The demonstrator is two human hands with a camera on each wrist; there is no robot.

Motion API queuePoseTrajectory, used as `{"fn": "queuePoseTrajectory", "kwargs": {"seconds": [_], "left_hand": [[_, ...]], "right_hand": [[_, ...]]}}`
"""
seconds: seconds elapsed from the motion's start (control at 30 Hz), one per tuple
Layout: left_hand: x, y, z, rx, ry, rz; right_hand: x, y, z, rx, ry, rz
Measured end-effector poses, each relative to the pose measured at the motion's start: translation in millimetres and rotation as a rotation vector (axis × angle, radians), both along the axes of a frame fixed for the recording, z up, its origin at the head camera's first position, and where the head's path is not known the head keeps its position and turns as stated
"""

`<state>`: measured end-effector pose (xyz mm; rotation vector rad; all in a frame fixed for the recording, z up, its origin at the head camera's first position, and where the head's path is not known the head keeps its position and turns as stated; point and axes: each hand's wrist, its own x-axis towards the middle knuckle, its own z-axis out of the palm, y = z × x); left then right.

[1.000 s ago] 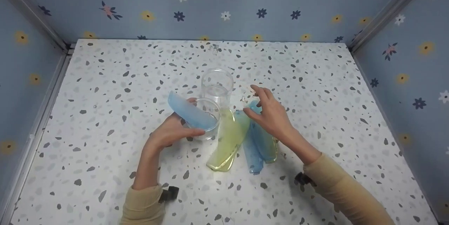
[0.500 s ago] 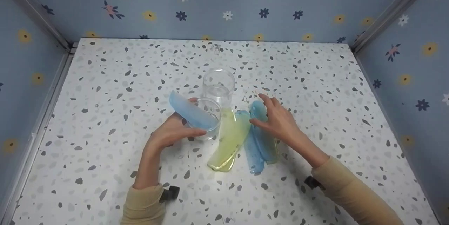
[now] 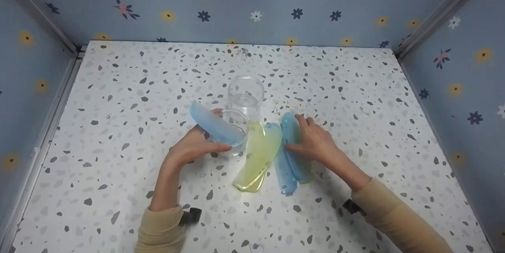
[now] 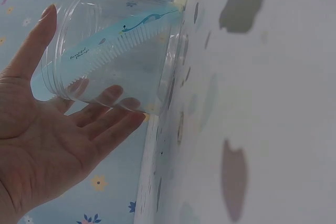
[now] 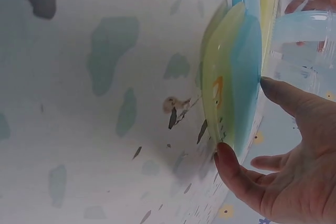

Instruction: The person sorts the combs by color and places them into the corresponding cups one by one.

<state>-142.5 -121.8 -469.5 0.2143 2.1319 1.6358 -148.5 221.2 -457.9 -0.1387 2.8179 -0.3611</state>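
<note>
My left hand holds a clear plastic jar upright on the table, thumb and fingers round its side. A translucent blue comb leans inside that jar, its upper end jutting past the rim to the left. To the right, my right hand has its thumb and fingertips at opposite edges of a blue comb. Under this one lies a yellow-green comb, and another blue comb pokes out beside them. Overlapping yellow-green combs lie between the hands.
A second clear jar stands just behind the held jar. The speckled white table is bounded by blue flowered panels at the back and sides.
My right hand has moved slightly right and down onto the top blue comb, its fingers drawing in toward the comb's edges. The left hand and its jar have stayed put.
</note>
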Motion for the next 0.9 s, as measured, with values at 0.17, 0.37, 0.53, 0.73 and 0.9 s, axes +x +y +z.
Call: {"fn": "queuePoseTrajectory", "kwargs": {"seconds": [0.17,0.37,0.53,0.73,0.9], "left_hand": [[0.6,-0.4,1.6,-0.003,0.005,-0.001],[2.0,0.2,3.0,-0.010,-0.008,0.004],[2.6,-0.3,3.8,-0.015,-0.014,0.003],[2.4,0.0,4.6,-0.014,-0.012,0.006],[2.2,0.8,4.9,-0.011,-0.003,0.006]], "right_hand": [[1.7,0,2.0,-0.001,-0.046,-0.008],[1.7,-2,2.9,0.020,-0.050,0.004],[0.8,-5,3.9,0.031,-0.061,0.001],[0.4,-4,5.6,0.016,-0.073,-0.013],[0.4,-2,10.8,-0.003,-0.066,-0.031]]}}
